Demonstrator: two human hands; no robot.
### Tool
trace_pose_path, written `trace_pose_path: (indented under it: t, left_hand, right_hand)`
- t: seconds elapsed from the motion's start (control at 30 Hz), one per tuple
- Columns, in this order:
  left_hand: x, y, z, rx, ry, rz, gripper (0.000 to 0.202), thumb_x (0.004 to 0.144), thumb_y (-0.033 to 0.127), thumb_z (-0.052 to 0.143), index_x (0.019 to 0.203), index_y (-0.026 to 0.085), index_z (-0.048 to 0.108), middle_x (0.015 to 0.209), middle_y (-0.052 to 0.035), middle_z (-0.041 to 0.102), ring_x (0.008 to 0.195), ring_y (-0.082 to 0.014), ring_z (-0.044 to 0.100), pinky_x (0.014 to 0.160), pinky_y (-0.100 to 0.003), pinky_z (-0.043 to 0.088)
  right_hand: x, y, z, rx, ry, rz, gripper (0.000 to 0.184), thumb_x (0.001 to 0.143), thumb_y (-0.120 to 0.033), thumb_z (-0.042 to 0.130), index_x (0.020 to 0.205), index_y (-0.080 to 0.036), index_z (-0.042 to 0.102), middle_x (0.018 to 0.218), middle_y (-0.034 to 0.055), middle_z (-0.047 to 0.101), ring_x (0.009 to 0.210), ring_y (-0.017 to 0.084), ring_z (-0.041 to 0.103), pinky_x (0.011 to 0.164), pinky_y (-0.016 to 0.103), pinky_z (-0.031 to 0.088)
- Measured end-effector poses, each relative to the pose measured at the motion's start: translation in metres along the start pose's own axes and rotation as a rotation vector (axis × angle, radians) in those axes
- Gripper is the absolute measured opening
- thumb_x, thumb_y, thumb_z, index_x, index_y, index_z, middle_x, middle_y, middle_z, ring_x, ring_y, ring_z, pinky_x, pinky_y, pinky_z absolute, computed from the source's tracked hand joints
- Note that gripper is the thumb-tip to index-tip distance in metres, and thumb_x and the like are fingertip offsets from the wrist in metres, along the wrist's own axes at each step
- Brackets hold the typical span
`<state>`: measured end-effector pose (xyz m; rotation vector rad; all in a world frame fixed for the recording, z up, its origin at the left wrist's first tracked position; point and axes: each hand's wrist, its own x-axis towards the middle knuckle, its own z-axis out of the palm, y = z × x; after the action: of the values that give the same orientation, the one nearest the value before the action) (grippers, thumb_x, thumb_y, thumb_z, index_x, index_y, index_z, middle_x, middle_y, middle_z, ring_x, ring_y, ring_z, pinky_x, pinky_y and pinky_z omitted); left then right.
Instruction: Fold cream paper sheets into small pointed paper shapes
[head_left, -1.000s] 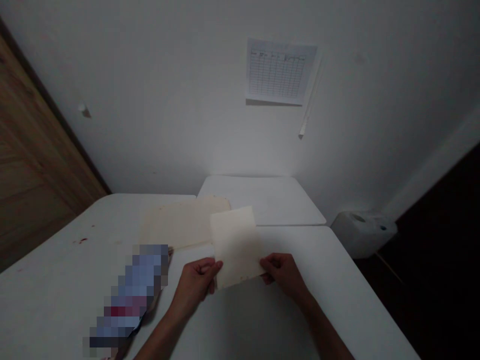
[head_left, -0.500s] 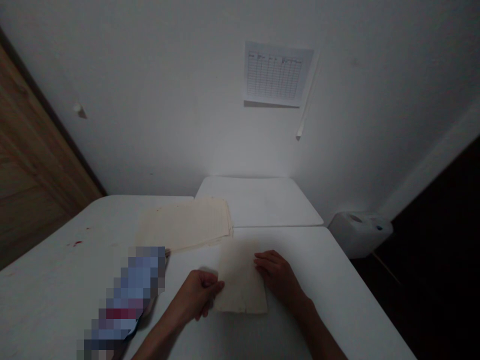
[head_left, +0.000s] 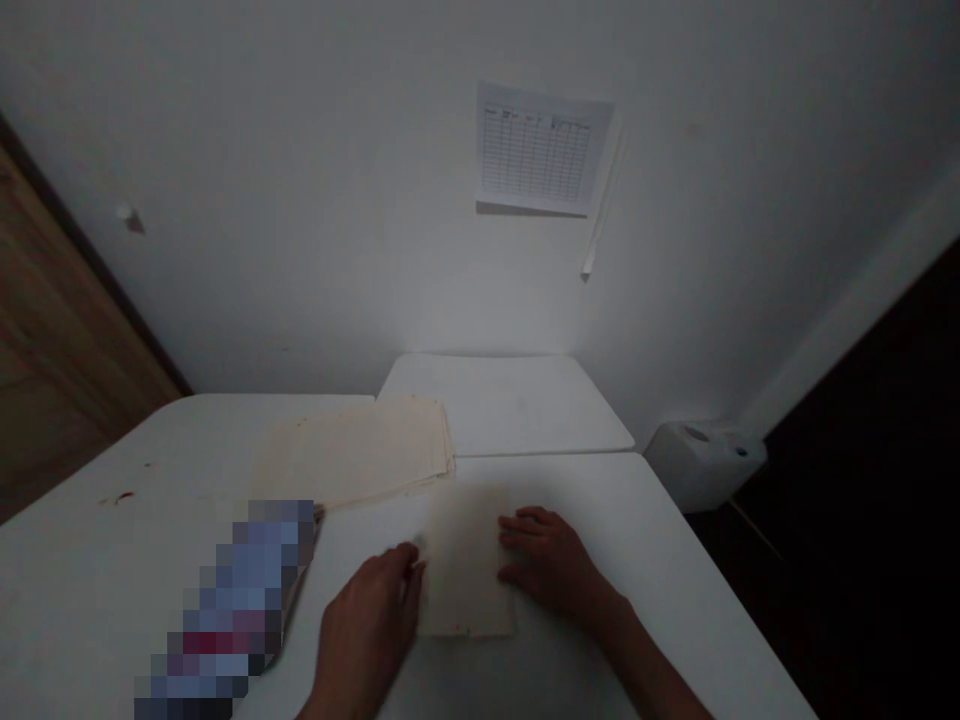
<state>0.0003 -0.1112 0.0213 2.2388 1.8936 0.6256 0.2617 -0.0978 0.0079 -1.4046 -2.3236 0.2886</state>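
Observation:
A small beige sheet of paper (head_left: 466,570) lies flat on the white table, with a small nick in its near edge. Beside its left edge is my left hand (head_left: 367,615), thumb and forefinger slightly apart at the paper's side and the other fingers curled and partly hidden. My right hand (head_left: 551,560) rests along the opposite edge, fingertips spread and touching the paper. Just behind, to the left, lies a stack of larger beige sheets (head_left: 360,450) with uneven edges.
A blurred-out blue and red item (head_left: 232,600) lies on the table (head_left: 660,620) at the left. Farther back is a white panel (head_left: 510,400) against the wall. A printed chart (head_left: 536,150) hangs above. A white plastic container (head_left: 701,465) stands past the right edge.
My left hand has turned and loosened from its pinch on the sheet's left edge. The sheet now lies straighter, and my right fingers are spread wider. The view has shifted slightly.

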Motion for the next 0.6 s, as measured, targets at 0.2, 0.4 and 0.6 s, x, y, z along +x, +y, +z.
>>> trace_pose_path:
  t: [0.2,0.4,0.6]
  left_hand:
    - [-0.03,0.016,0.019,-0.005,0.228,0.561,0.026,0.088,0.013,0.042,0.101,0.022,0.063,0.106,-0.0101,0.066,0.099,-0.024,0.062,0.081,-0.035,0.054]
    - [-0.039,0.001,0.037,0.105,0.194,0.584,0.026,0.092,0.026,0.044,0.112,0.023,0.061,0.12,-0.0113,0.064,0.101,-0.0274,0.065,0.079,-0.039,0.059]
    - [-0.042,-0.011,0.039,0.168,0.183,0.665,0.031,0.088,0.018,0.044,0.113,0.022,0.062,0.118,-0.0101,0.067,0.104,-0.029,0.065,0.085,-0.043,0.056]
  right_hand:
    - [-0.008,0.002,0.0,0.031,-0.034,0.0,0.064,0.069,-0.057,0.076,0.122,-0.026,0.062,0.137,0.0032,0.055,0.127,0.028,0.044,0.108,0.041,0.03]
    - [-0.014,0.003,-0.003,0.088,-0.076,-0.006,0.086,0.061,-0.071,0.072,0.13,-0.023,0.056,0.143,0.0069,0.048,0.133,0.031,0.037,0.111,0.043,0.025]
    - [-0.015,0.0,-0.005,0.122,-0.127,-0.004,0.103,0.053,-0.078,0.071,0.135,-0.02,0.05,0.146,0.0105,0.042,0.136,0.033,0.032,0.115,0.046,0.017]
